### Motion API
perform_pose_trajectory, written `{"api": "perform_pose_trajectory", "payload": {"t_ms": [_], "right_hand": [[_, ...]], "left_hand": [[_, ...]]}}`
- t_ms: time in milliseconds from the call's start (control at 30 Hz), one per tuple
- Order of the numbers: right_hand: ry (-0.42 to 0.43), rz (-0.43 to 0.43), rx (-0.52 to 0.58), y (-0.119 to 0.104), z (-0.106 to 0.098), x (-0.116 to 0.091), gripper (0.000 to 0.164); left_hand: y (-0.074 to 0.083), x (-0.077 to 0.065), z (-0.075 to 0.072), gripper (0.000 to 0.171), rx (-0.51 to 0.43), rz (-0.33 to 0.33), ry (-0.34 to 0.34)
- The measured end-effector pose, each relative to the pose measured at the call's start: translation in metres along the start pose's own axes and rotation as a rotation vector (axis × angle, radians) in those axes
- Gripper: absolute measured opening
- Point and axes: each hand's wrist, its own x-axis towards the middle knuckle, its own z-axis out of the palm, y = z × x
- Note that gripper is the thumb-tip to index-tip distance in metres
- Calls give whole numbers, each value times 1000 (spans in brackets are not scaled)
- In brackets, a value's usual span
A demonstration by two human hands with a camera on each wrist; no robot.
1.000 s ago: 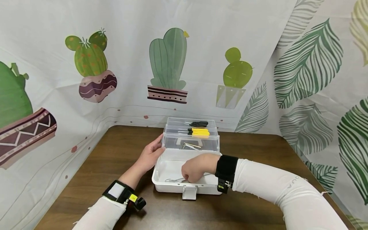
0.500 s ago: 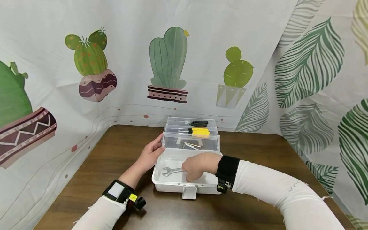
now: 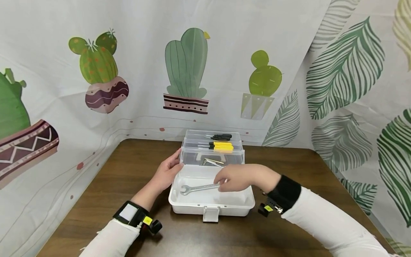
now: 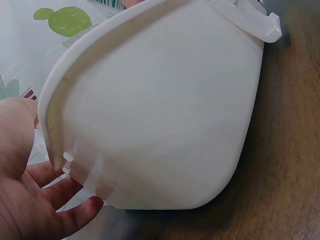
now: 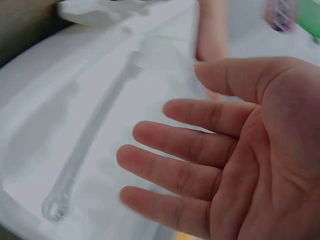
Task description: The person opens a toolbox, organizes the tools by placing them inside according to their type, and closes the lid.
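Note:
A white toolbox point(image 3: 186, 210) stands with its lid and clear trays raised. Inside it lies a silver combination wrench point(image 3: 197, 188); the open jaw end points left in the head view, and the ring end point(image 5: 56, 207) shows in the right wrist view. My right hand point(image 3: 236, 177) hovers over the wrench's right part, fingers spread and holding nothing, as the right wrist view shows the palm and wrench apart. My left hand point(image 3: 167, 173) holds the box's back left corner, thumb at the rim and fingertips against the outer side wall point(image 4: 165, 100).
Black-handled screwdrivers point(image 3: 223, 137) lie in the top tray, yellow-handled screwdrivers point(image 3: 223, 146) in the middle one, and hex keys point(image 3: 212, 162) in the lowest. A latch point(image 3: 211, 214) hangs at the box's front. Beneath is a brown wooden table point(image 3: 135, 160); a printed cloth point(image 3: 144, 71) hangs behind.
The wrench has come to rest in the box, first half hidden under my right hand, now largely showing. My right hand has let go and moved up and right. The left hand stays put.

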Motion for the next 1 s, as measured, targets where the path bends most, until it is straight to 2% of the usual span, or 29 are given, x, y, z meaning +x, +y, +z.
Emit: {"api": "perform_pose_trajectory", "payload": {"t_ms": [200,333,467,600,700,1000], "right_hand": [[213,-43,114,35,-8,-54,29],[341,-13,147,63,-1,-84,19],[419,59,170,90,15,-109,14],[451,201,204,116,32,-125,18],[443,307,236,133,42,-132,22],[424,448,238,160,65,-143,27]], "left_hand": [[0,2,1,62,-3,-2,-2],[2,2,0,62,-2,1,3],[0,2,1,62,-7,-1,-8],[-2,3,1,62,-20,-7,-9],[-3,3,0,62,-27,-12,-5],[-1,3,2,62,-47,2,-5]]}}
